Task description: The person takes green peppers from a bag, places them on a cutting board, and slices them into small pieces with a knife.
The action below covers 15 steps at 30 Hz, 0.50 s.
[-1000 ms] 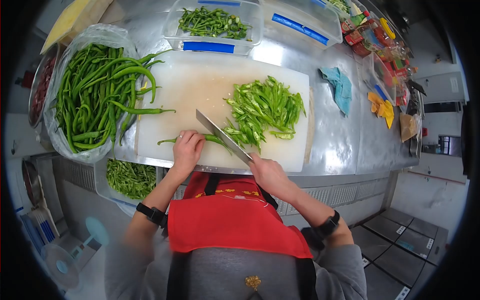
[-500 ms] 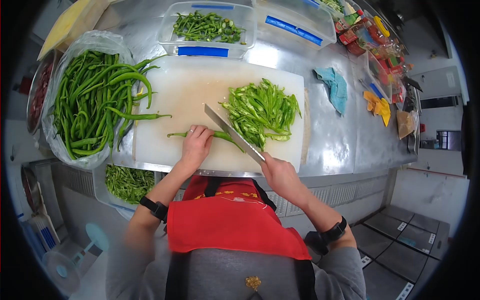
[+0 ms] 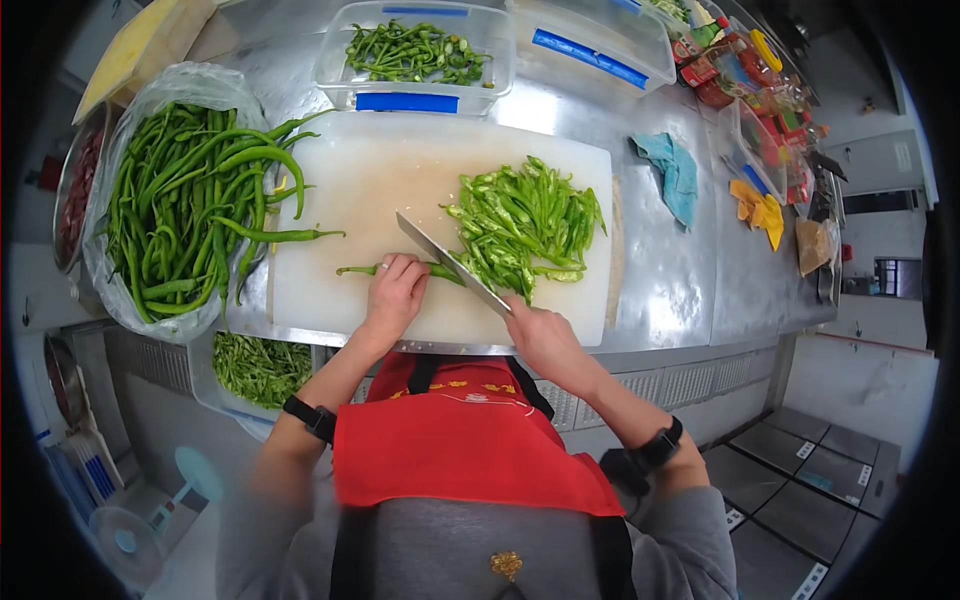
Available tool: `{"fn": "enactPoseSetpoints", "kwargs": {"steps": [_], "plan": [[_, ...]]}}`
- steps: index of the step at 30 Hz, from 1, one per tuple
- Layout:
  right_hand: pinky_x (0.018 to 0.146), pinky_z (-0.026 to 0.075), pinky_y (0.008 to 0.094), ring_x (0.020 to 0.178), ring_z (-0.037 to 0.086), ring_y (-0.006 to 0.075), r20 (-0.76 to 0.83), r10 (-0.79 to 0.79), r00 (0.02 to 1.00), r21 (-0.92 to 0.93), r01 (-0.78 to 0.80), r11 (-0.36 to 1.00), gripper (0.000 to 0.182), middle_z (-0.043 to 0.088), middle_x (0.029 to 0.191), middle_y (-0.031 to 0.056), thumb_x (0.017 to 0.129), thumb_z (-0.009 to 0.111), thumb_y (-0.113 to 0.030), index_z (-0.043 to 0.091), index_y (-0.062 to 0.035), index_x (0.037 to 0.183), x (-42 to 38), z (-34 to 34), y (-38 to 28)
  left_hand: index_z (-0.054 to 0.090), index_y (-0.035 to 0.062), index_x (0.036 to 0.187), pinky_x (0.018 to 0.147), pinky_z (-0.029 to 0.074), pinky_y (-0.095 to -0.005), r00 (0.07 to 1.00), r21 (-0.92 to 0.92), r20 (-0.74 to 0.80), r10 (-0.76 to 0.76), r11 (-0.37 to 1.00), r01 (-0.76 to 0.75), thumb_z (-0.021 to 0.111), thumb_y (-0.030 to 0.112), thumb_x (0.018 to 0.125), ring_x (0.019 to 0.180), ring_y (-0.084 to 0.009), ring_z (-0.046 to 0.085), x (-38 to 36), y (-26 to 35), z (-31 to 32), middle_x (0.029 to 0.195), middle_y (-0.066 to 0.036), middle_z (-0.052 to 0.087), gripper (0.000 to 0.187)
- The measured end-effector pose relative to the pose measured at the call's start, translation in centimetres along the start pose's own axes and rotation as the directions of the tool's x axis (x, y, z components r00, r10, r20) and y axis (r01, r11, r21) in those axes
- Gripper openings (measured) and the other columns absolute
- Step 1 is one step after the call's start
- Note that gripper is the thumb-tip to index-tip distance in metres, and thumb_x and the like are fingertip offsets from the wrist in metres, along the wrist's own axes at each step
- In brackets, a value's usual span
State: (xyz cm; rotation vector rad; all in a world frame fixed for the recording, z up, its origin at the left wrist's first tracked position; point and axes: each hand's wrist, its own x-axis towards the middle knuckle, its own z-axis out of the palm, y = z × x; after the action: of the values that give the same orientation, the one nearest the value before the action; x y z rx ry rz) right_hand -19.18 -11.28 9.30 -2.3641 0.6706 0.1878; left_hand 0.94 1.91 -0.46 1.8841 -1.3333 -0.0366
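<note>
My left hand presses a long green chili pepper flat on the white cutting board, its fingers closed over it. The pepper's thin stem end sticks out to the left of the fingers. In my right hand is the handle of a kitchen knife. Its blade lies slantwise across the pepper's right part, just right of my left fingers. Beyond the blade is a heap of sliced green chili pepper on the board. The knife handle is mostly hidden by my right fingers.
A plastic bag full of whole green chilies stands at the left, some reaching over the board. Behind are a clear box of stem ends and another clear box. A blue cloth lies right; cut greens sit below left.
The knife and my right hand have moved left along the pepper, closer to my left fingers. My left hand stays on the pepper in nearly the same place.
</note>
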Motion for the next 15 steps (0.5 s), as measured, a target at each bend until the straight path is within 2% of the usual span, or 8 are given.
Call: {"fn": "enactPoseSetpoints", "kwargs": {"steps": [2,5,8,15], "plan": [[0.06,0.048,0.0537,0.066,0.061,0.0439,-0.017,-0.012,1.0,0.015,0.013,1.0,0.022,0.063,0.074,0.0217,0.092,0.052,-0.014,0.049,-0.0046,0.111,0.7,1.1,0.6,0.063,0.0063,0.087,0.074,0.048,-0.0375,1.0,-0.008,0.005,0.006,1.0,-0.006,0.068,-0.003,0.07,0.085,-0.0287,0.056,0.0,0.0,-0.5,0.088,-0.008,0.058,0.019],[0.06,0.048,0.0535,0.067,0.061,0.0438,-0.049,-0.021,0.999,0.023,0.022,1.0,0.022,0.064,0.076,0.0217,0.092,0.052,-0.014,0.049,-0.0047,0.112,0.9,1.1,1.0,0.065,0.006,0.088,0.074,0.048,-0.0378,0.991,0.053,-0.116,-0.06,0.996,0.067,0.069,-0.002,0.072,0.085,-0.0291,0.056,0.0,0.4,-2.0,0.088,-0.008,0.059,0.019],[0.06,0.048,0.0531,0.068,0.061,0.0437,-0.052,-0.03,0.998,0.037,0.032,0.999,0.022,0.064,0.078,0.0218,0.092,0.052,-0.014,0.049,-0.0049,0.112,0.6,1.0,0.6,0.066,0.0061,0.088,0.074,0.048,-0.0381,0.994,0.106,-0.032,-0.108,0.988,0.111,0.07,-0.001,0.072,0.085,-0.029,0.056,-0.8,-0.7,-2.3,0.088,-0.008,0.06,0.018],[0.059,0.049,0.0516,0.066,0.062,0.0423,0.064,-0.024,0.998,-0.064,0.028,0.998,0.024,0.064,0.077,0.0216,0.092,0.051,-0.015,0.052,-0.0061,0.115,-0.8,-1.3,-0.5,0.066,0.0057,0.085,0.074,0.048,-0.038,0.993,0.06,-0.03,-0.113,0.992,0.114,0.071,0.0,0.071,0.085,-0.0287,0.055,-1.1,-0.6,-2.0,0.086,-0.008,0.06,0.016]]}}
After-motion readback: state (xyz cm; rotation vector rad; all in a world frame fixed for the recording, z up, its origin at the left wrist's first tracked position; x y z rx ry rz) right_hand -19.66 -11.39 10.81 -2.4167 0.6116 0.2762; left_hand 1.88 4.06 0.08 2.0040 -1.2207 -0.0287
